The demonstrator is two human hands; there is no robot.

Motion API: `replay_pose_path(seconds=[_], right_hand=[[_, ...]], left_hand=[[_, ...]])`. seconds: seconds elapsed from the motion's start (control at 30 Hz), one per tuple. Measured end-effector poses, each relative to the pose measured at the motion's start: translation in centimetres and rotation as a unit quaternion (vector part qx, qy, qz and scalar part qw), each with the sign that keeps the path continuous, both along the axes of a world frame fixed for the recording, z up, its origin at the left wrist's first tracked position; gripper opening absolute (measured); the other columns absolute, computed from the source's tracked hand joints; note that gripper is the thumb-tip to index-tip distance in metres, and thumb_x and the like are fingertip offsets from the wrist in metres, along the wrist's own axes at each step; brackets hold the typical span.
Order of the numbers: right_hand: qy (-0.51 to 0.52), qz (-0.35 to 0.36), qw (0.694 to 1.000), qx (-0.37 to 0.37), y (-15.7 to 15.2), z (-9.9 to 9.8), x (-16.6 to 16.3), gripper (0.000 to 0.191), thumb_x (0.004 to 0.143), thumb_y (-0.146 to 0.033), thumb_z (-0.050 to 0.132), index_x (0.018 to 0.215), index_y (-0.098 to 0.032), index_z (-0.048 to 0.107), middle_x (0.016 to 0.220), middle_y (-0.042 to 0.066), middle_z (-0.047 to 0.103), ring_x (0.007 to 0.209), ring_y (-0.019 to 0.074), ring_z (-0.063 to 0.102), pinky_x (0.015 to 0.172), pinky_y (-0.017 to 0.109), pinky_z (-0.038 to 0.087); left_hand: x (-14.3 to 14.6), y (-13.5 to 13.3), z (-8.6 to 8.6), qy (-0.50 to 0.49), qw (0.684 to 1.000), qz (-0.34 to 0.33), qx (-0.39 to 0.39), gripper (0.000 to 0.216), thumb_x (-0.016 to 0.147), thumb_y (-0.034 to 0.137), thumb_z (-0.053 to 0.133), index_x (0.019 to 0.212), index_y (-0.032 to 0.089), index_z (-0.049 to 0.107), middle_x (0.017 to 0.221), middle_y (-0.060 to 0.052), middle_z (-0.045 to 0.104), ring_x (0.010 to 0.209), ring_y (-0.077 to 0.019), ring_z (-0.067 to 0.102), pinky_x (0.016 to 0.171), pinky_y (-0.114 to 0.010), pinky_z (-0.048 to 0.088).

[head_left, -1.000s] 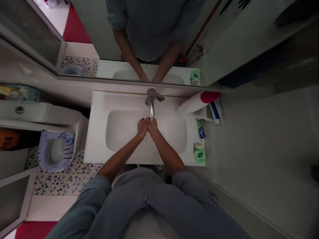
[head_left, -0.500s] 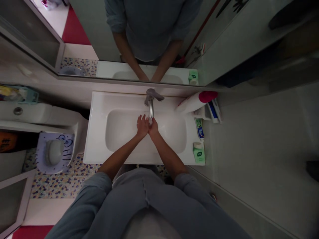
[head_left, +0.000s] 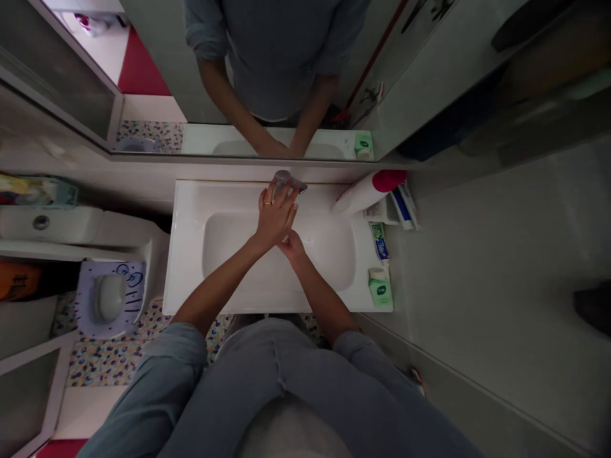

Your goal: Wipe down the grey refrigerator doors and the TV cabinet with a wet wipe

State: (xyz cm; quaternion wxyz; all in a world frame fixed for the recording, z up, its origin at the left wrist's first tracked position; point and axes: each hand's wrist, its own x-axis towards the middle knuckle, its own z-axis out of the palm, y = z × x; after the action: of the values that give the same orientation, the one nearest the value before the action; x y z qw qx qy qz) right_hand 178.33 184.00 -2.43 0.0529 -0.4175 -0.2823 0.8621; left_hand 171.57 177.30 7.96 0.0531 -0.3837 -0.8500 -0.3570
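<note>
My left hand (head_left: 275,219) is stretched over the chrome faucet (head_left: 282,176), its fingers spread across the body and spout. A ring shows on one finger. Whether the fingertips press on the lever or only hover above it, I cannot tell. Lower down, in the white washbasin (head_left: 238,254), my right hand (head_left: 293,245) lies half cupped with nothing visible in it. Its fingertips are partly hidden beneath my left hand and wrist. The spout and any running water are covered by my left hand.
A white bottle with a red cap (head_left: 363,194) leans at the basin's back right. Toothpaste (head_left: 380,242) and a green box (head_left: 380,291) line the right edge. Behind the faucet is a mirror (head_left: 286,83); a toilet (head_left: 155,254) stands to the left.
My left hand has moved up and forward from beside my right hand onto the faucet, fingers spreading. My right hand has stayed low in the basin. The view has shifted slightly.
</note>
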Motion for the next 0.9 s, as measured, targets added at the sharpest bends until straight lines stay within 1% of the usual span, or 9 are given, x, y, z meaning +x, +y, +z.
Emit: replay_pose_path(seconds=[0.13, 0.2, 0.3, 0.37, 0.43, 0.6, 0.7, 0.8, 0.9], right_hand=[[-0.042, -0.037, 0.998, -0.036, 1.4, 1.5, 1.3, 0.008, 0.101, -0.021, 0.061, 0.098, -0.014, 0.062, 0.08, -0.002, 0.065, 0.068, 0.0087, 0.061, 0.067, 0.022, 0.055], [-0.059, -0.047, 0.996, -0.051, 2.2, 2.6, 1.8, 0.02, 0.104, -0.027, 0.058, 0.087, -0.016, 0.059, 0.068, -0.005, 0.059, 0.056, 0.0066, 0.053, 0.055, 0.017, 0.049], [-0.075, -0.047, 0.993, -0.078, 3.4, 4.7, 2.4, 0.047, 0.109, -0.041, 0.045, 0.067, -0.021, 0.044, 0.049, -0.008, 0.04, 0.039, 0.0059, 0.032, 0.036, 0.016, 0.027], [-0.077, -0.041, 0.992, -0.093, 3.9, 6.4, 2.6, 0.056, 0.109, -0.05, 0.041, 0.061, -0.023, 0.033, 0.045, -0.008, 0.031, 0.035, 0.0057, 0.024, 0.033, 0.018, 0.017], [-0.073, -0.035, 0.992, -0.101, 4.3, 8.1, 2.6, 0.059, 0.108, -0.053, 0.042, 0.06, -0.023, 0.025, 0.044, -0.009, 0.028, 0.034, 0.0054, 0.02, 0.033, 0.019, 0.012], [-0.047, -0.04, 0.994, -0.087, 4.5, 12.7, 2.2, 0.059, 0.112, -0.049, 0.036, 0.063, -0.022, 0.016, 0.043, -0.009, 0.02, 0.034, 0.0053, 0.011, 0.033, 0.019, 0.006], [-0.029, -0.039, 0.996, -0.075, 4.4, 15.6, 2.0, 0.059, 0.112, -0.046, 0.037, 0.064, -0.022, 0.015, 0.043, -0.009, 0.018, 0.035, 0.0053, 0.011, 0.033, 0.019, 0.005], [-0.003, -0.026, 0.998, -0.065, 4.2, 18.5, 2.1, 0.059, 0.112, -0.046, 0.038, 0.064, -0.022, 0.012, 0.044, -0.009, 0.017, 0.035, 0.0049, 0.01, 0.034, 0.018, 0.006], [0.037, -0.007, 0.998, -0.05, 4.2, 21.0, 2.6, 0.06, 0.112, -0.046, 0.035, 0.064, -0.022, 0.009, 0.046, -0.009, 0.014, 0.036, 0.0051, 0.009, 0.034, 0.019, 0.007]], left_hand=[[0.0, 0.1, 0.7, 0.011, 0.997, -0.045, -0.065, 0.049, 0.107, 0.039, 0.037, 0.148, 0.025, 0.06, 0.161, -0.002, 0.048, 0.16, -0.0327, 0.025, 0.131, -0.059, 0.015], [0.3, 0.0, 0.7, 0.015, 0.995, -0.061, -0.082, 0.049, 0.106, 0.038, 0.04, 0.148, 0.022, 0.059, 0.164, -0.004, 0.044, 0.159, -0.0349, 0.023, 0.13, -0.061, 0.018], [1.0, -0.8, 0.1, 0.017, 0.998, -0.037, -0.043, 0.048, 0.107, 0.038, 0.04, 0.147, 0.022, 0.06, 0.164, -0.004, 0.043, 0.159, -0.0346, 0.023, 0.127, -0.058, 0.026], [1.8, -2.1, -0.7, 0.021, 1.0, -0.01, -0.003, 0.045, 0.108, 0.035, 0.037, 0.143, 0.023, 0.064, 0.161, -0.005, 0.048, 0.158, -0.0311, 0.026, 0.127, -0.053, 0.028], [3.1, -4.0, -1.8, 0.017, 1.0, 0.003, 0.014, 0.043, 0.109, 0.033, 0.037, 0.138, 0.022, 0.067, 0.158, -0.006, 0.051, 0.157, -0.0282, 0.027, 0.128, -0.05, 0.029], [7.3, -9.4, -5.8, -0.038, 0.999, 0.028, -0.021, 0.039, 0.108, 0.03, 0.042, 0.131, 0.021, 0.071, 0.155, -0.007, 0.055, 0.154, -0.033, 0.033, 0.124, -0.055, 0.035], [9.5, -11.8, -7.8, -0.074, 0.994, 0.066, -0.044, 0.039, 0.107, 0.031, 0.042, 0.128, 0.021, 0.073, 0.153, -0.009, 0.056, 0.152, -0.036, 0.036, 0.12, -0.058, 0.039], [11.1, -13.3, -8.9, -0.105, 0.986, 0.116, -0.057, 0.04, 0.107, 0.032, 0.042, 0.124, 0.02, 0.076, 0.152, -0.01, 0.056, 0.151, -0.0367, 0.037, 0.121, -0.058, 0.039], [12.3, -14.2, -9.2, -0.133, 0.978, 0.146, -0.068, 0.041, 0.107, 0.034, 0.041, 0.123, 0.02, 0.076, 0.152, -0.01, 0.057, 0.152, -0.0355, 0.035, 0.123, -0.058, 0.037]])
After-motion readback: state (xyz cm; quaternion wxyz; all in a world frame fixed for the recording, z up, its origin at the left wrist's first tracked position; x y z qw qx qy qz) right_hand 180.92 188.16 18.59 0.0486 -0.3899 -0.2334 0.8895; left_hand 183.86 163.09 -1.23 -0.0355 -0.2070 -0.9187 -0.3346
